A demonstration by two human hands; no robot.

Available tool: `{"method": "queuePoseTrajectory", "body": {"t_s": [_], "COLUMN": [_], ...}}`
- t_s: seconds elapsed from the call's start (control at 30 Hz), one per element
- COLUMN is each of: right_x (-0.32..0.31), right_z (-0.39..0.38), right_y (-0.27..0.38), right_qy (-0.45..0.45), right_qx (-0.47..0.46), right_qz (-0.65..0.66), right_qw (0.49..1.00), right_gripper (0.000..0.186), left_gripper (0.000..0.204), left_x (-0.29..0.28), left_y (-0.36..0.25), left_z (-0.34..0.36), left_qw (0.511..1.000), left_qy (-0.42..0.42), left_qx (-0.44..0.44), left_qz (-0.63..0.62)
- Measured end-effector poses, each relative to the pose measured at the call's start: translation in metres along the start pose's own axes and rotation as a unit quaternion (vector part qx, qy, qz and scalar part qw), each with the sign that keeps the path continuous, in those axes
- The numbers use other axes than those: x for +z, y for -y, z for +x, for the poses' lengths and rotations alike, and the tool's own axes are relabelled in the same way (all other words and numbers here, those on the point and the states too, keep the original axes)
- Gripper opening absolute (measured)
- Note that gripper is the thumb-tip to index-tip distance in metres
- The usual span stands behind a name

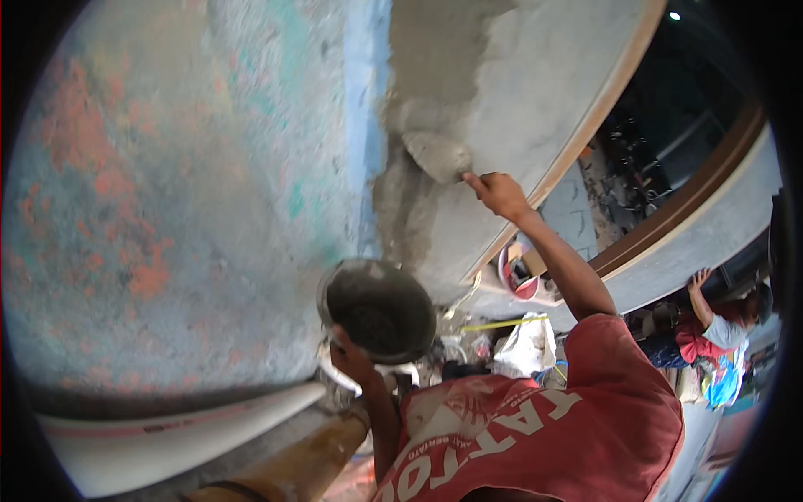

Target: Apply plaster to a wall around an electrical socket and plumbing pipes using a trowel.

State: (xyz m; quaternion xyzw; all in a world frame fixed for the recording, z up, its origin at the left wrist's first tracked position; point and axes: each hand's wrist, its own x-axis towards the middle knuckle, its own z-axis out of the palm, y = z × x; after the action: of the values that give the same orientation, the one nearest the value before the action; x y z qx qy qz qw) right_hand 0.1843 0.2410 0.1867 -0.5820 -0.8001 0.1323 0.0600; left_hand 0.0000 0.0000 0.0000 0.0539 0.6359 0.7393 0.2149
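My right hand grips the handle of a pointed trowel, whose grey, mortar-coated blade lies on a darker, damp strip of plaster on the wall beside a pale blue vertical band. Lower down, my left hand holds a black bucket by its near side, with dark grey material inside it. Left of the blue band is mottled old wall with pink and turquoise patches.
A wood-framed opening is at the right, with a red tub of items at its foot. A co-worker reaches toward the wall at far right. White sacks, clutter, a long white board and a yellowish post lie low.
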Motion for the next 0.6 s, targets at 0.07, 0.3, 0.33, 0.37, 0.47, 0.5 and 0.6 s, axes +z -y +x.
{"method": "queuePoseTrajectory", "body": {"t_s": [0.07, 0.3, 0.33, 0.37, 0.47, 0.5, 0.6], "right_x": [0.01, 0.055, 0.063, 0.08, 0.118, 0.126, 0.142], "right_z": [-0.012, -0.131, -0.137, -0.135, -0.135, -0.135, -0.134], "right_y": [-0.011, -0.016, -0.009, -0.015, -0.024, -0.019, -0.007], "right_qy": [0.055, 0.089, 0.087, 0.057, -0.029, -0.009, -0.009], "right_qx": [-0.078, -0.376, -0.335, -0.366, -0.419, -0.42, -0.467], "right_qz": [0.171, -0.114, -0.19, -0.214, -0.275, -0.288, -0.291], "right_qw": [0.981, 0.915, 0.919, 0.904, 0.865, 0.861, 0.835], "right_gripper": [0.04, 0.02, 0.025, 0.023, 0.023, 0.023, 0.023], "left_gripper": [0.04, 0.036, 0.032, 0.032, 0.03, 0.031, 0.035], "left_x": [0.001, -0.033, -0.03, -0.028, -0.024, -0.023, -0.03], "left_y": [0.004, -0.003, -0.008, -0.012, -0.02, -0.021, -0.016], "left_z": [0.0, -0.024, -0.023, -0.023, -0.037, -0.038, -0.035], "left_qw": [0.998, 0.994, 0.992, 0.993, 0.992, 0.993, 0.995], "left_qy": [-0.059, -0.016, 0.009, 0.017, 0.018, 0.027, 0.039], "left_qx": [0.006, -0.022, -0.014, -0.017, -0.022, -0.007, 0.017], "left_qz": [0.028, -0.106, -0.123, -0.118, -0.125, -0.114, -0.089]}}
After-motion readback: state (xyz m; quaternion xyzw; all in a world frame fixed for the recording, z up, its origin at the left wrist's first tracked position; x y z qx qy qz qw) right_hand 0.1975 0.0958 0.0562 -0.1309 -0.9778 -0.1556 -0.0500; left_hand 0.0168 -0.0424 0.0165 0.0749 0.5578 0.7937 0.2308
